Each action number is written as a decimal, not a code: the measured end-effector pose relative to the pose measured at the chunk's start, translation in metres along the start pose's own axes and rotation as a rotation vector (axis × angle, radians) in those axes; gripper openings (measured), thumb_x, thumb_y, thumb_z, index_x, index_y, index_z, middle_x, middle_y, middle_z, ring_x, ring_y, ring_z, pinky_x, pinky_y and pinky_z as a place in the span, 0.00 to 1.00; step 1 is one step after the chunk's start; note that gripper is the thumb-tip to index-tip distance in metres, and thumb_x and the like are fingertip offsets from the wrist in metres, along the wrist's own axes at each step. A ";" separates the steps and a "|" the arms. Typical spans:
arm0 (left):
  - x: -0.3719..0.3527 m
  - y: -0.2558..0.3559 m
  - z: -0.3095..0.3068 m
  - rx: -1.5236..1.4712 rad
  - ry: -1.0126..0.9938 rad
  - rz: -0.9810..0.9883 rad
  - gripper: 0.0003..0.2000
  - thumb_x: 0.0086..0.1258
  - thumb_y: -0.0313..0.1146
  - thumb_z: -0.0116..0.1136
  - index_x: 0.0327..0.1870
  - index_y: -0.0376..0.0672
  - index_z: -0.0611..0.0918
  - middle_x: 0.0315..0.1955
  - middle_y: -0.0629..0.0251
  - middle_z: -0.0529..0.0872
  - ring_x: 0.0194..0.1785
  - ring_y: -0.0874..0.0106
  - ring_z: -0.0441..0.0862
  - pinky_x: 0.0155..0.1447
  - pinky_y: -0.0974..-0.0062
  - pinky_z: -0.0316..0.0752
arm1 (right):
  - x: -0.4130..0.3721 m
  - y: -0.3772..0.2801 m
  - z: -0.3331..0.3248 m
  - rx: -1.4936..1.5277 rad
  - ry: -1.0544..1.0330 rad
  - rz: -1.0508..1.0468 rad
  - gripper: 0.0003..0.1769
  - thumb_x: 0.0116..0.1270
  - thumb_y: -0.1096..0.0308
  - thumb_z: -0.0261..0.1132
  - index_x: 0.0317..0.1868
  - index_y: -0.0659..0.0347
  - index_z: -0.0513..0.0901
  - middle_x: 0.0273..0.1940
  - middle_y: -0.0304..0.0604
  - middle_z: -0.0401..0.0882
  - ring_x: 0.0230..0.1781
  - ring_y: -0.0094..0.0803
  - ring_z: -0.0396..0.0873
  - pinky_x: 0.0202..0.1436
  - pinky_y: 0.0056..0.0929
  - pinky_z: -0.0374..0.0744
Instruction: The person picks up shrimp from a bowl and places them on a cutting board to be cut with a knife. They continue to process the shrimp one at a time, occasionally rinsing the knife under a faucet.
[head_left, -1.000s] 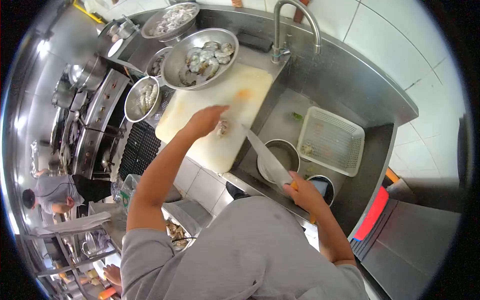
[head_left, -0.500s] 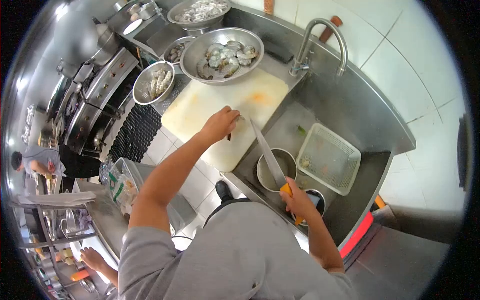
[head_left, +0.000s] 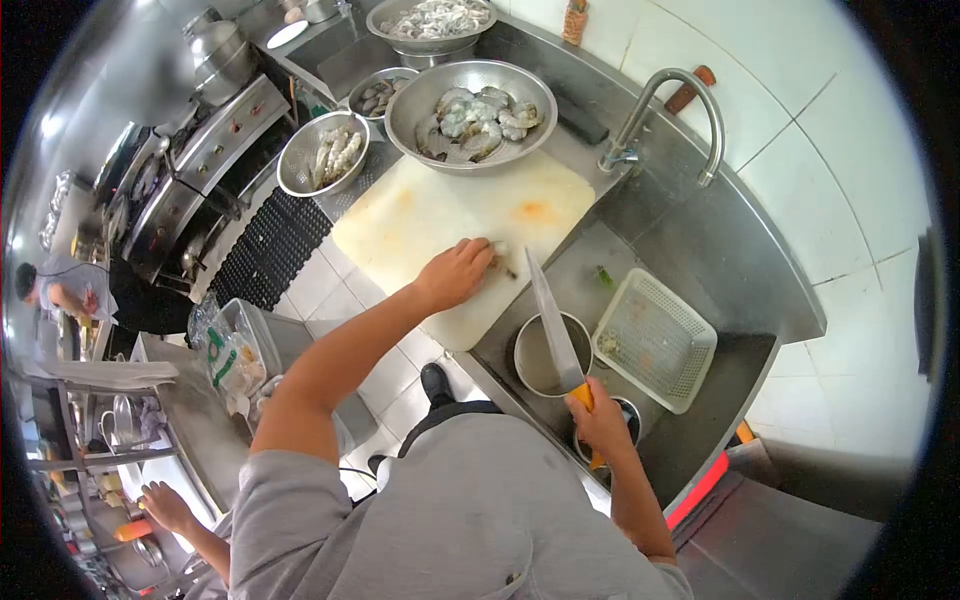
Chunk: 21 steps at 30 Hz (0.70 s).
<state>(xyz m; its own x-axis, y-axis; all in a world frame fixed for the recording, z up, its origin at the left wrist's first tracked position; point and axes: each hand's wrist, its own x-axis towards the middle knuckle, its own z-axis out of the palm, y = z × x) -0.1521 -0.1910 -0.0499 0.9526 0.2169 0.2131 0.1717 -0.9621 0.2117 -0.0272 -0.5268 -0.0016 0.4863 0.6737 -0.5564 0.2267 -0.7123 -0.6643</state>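
My left hand (head_left: 458, 272) rests on the white cutting board (head_left: 395, 225), its fingers closed on a small shrimp (head_left: 501, 256) partly hidden by the fingertips. In my right hand (head_left: 605, 420) is a long knife (head_left: 556, 335) gripped by its yellow handle. The blade points away from me over the sink edge, its tip a little to the right of the shrimp and apart from it. Beyond the board stands a large metal colander (head_left: 397, 118) of grey shrimp (head_left: 475, 118). A smaller colander (head_left: 293, 172) at the left holds paler shrimp (head_left: 338, 157).
The sink (head_left: 745, 240) with its curved faucet (head_left: 715, 130) lies to the right. Inside are a cream plastic basket (head_left: 690, 385) and a round metal pot (head_left: 530, 375). Another bowl (head_left: 378, 20) stands at the back. Another person's hand (head_left: 168, 507) shows lower left; a person (head_left: 75, 290) stands farther off.
The whole view has shifted slightly. The shrimp's dark end now shows to the right of my left fingertips instead of below them. The knife stays in my right hand.
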 end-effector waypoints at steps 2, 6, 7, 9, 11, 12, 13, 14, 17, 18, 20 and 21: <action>0.012 0.001 -0.002 -0.147 0.060 -0.129 0.15 0.62 0.30 0.59 0.50 0.40 0.76 0.52 0.55 0.75 0.51 0.55 0.77 0.55 0.62 0.76 | 0.001 -0.003 -0.002 0.018 0.009 0.004 0.29 0.67 0.53 0.63 0.63 0.60 0.68 0.45 0.62 0.81 0.47 0.58 0.81 0.50 0.44 0.77; 0.018 0.005 -0.004 -0.458 0.174 -0.361 0.11 0.61 0.30 0.61 0.42 0.38 0.76 0.45 0.53 0.77 0.45 0.56 0.78 0.49 0.64 0.76 | -0.005 -0.020 -0.009 -0.033 -0.023 -0.051 0.27 0.68 0.53 0.62 0.59 0.60 0.69 0.42 0.63 0.81 0.45 0.60 0.80 0.47 0.46 0.77; 0.018 0.007 -0.006 -0.526 0.204 -0.406 0.11 0.61 0.31 0.62 0.41 0.37 0.76 0.43 0.53 0.78 0.44 0.57 0.79 0.48 0.64 0.76 | -0.006 -0.029 -0.011 -0.044 -0.048 -0.052 0.26 0.68 0.53 0.61 0.58 0.60 0.69 0.42 0.64 0.81 0.44 0.61 0.80 0.47 0.47 0.76; 0.015 0.011 -0.012 -0.584 0.177 -0.490 0.10 0.62 0.31 0.63 0.38 0.38 0.76 0.38 0.54 0.78 0.42 0.59 0.79 0.46 0.66 0.75 | 0.005 -0.024 -0.006 -0.069 -0.029 -0.075 0.25 0.69 0.53 0.61 0.58 0.60 0.69 0.41 0.64 0.80 0.44 0.62 0.80 0.46 0.49 0.76; 0.012 0.013 -0.019 -0.611 0.137 -0.549 0.09 0.62 0.31 0.64 0.36 0.38 0.76 0.33 0.56 0.78 0.40 0.61 0.79 0.44 0.68 0.75 | 0.012 -0.025 -0.006 -0.127 -0.001 -0.101 0.25 0.69 0.53 0.60 0.57 0.60 0.69 0.41 0.65 0.80 0.43 0.63 0.79 0.46 0.50 0.76; 0.010 0.016 -0.024 -0.611 0.108 -0.564 0.09 0.62 0.32 0.64 0.36 0.39 0.76 0.32 0.56 0.78 0.39 0.61 0.79 0.44 0.68 0.75 | 0.014 -0.029 -0.008 -0.172 0.020 -0.112 0.25 0.69 0.53 0.60 0.58 0.60 0.69 0.41 0.65 0.80 0.43 0.63 0.79 0.46 0.51 0.76; 0.008 0.018 -0.024 -0.613 0.077 -0.579 0.09 0.62 0.32 0.64 0.35 0.39 0.76 0.30 0.57 0.78 0.38 0.62 0.79 0.43 0.69 0.74 | 0.014 -0.032 -0.010 -0.218 0.040 -0.121 0.25 0.69 0.53 0.60 0.58 0.60 0.69 0.42 0.65 0.80 0.43 0.63 0.79 0.46 0.51 0.76; 0.006 0.016 -0.019 -0.592 0.090 -0.530 0.09 0.62 0.32 0.64 0.35 0.39 0.76 0.32 0.57 0.78 0.38 0.62 0.79 0.43 0.68 0.74 | 0.014 -0.034 -0.012 -0.225 0.048 -0.123 0.25 0.69 0.53 0.60 0.58 0.60 0.69 0.42 0.65 0.80 0.43 0.63 0.79 0.46 0.51 0.76; -0.002 0.009 -0.005 -0.569 0.117 -0.418 0.09 0.62 0.32 0.64 0.36 0.38 0.77 0.38 0.56 0.79 0.40 0.62 0.79 0.45 0.68 0.75 | 0.014 -0.034 -0.014 -0.222 0.080 -0.144 0.25 0.69 0.53 0.60 0.58 0.60 0.69 0.43 0.64 0.80 0.43 0.63 0.79 0.46 0.52 0.76; -0.003 0.009 -0.005 -0.590 0.119 -0.406 0.09 0.63 0.32 0.64 0.38 0.38 0.78 0.41 0.56 0.80 0.41 0.61 0.79 0.46 0.67 0.75 | 0.014 -0.030 -0.014 -0.207 0.096 -0.162 0.25 0.70 0.53 0.60 0.58 0.60 0.69 0.43 0.64 0.81 0.44 0.63 0.79 0.46 0.52 0.76; -0.004 0.011 -0.003 -0.551 0.164 -0.320 0.09 0.63 0.30 0.63 0.42 0.39 0.79 0.45 0.57 0.80 0.43 0.60 0.79 0.48 0.66 0.76 | 0.011 -0.028 -0.014 -0.213 0.117 -0.188 0.25 0.70 0.53 0.59 0.59 0.60 0.69 0.43 0.64 0.81 0.44 0.62 0.80 0.47 0.52 0.76; -0.004 0.012 -0.002 -0.490 0.207 -0.245 0.10 0.63 0.30 0.62 0.44 0.40 0.80 0.47 0.58 0.79 0.44 0.60 0.79 0.50 0.66 0.77 | 0.007 -0.030 -0.016 -0.234 0.123 -0.196 0.24 0.70 0.53 0.59 0.59 0.60 0.69 0.42 0.63 0.81 0.45 0.62 0.80 0.48 0.52 0.76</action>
<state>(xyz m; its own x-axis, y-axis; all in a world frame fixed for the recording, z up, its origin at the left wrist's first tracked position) -0.1538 -0.2030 -0.0465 0.8227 0.4983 0.2735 0.1976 -0.7019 0.6843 -0.0171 -0.5035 0.0225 0.5092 0.7839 -0.3552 0.5072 -0.6068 -0.6120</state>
